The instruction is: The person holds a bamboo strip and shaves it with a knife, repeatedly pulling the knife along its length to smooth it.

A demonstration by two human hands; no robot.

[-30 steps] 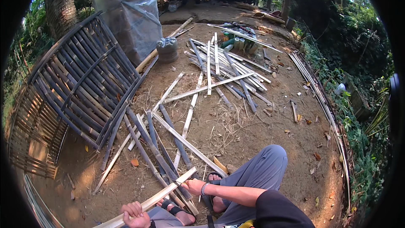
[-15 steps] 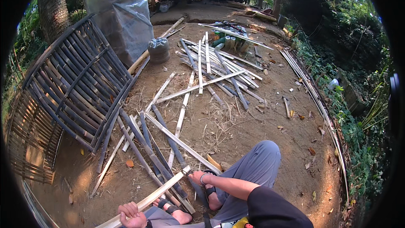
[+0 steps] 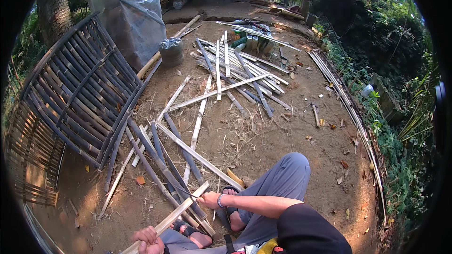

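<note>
A pale split bamboo strip (image 3: 172,218) slants across my lap, its far end between my feet and the bamboo pieces on the ground. My left hand (image 3: 148,241) is closed around its near part at the bottom of the picture. Close to the far end, my right hand (image 3: 210,200) grips a knife whose handle is hidden in the fingers. The dark, thin knife blade (image 3: 185,191) points up and left, lying across the strip or just over it; contact is too small to make out. My sandalled feet (image 3: 200,239) are beside the strip.
Long bamboo pieces (image 3: 162,160) lie crossed in front of me, with a larger pile of strips (image 3: 245,73) farther off. A dark bamboo slat panel (image 3: 82,89) leans at the left. Long poles (image 3: 346,99) line the right edge, beside plants.
My right hand has moved left with the knife, and the blade now shows across the strip's far end. My left hand keeps its grip. The whole view has shifted slightly.
</note>
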